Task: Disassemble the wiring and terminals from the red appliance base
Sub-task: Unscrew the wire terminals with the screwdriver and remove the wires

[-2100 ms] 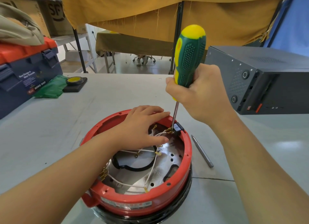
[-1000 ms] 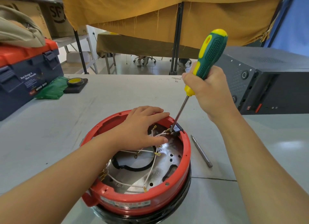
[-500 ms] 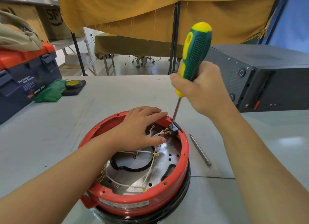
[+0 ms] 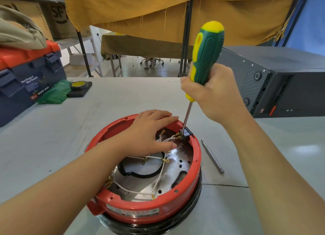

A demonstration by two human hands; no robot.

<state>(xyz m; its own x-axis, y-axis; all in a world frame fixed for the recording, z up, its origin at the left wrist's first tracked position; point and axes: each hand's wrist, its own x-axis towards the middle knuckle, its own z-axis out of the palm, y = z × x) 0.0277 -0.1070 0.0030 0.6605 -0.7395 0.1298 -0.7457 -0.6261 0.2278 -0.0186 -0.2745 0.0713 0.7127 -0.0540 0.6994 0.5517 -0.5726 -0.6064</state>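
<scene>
While left hand (image 4: 149, 134) lies flat hiding wires (image 4: 158, 164) | right hand (image 4: 216, 96) grips screwdriver (image 4: 205, 59)

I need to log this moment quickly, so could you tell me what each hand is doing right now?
Left hand: open, fingers flat, resting on the red appliance base.
Right hand: closed around the screwdriver.
</scene>
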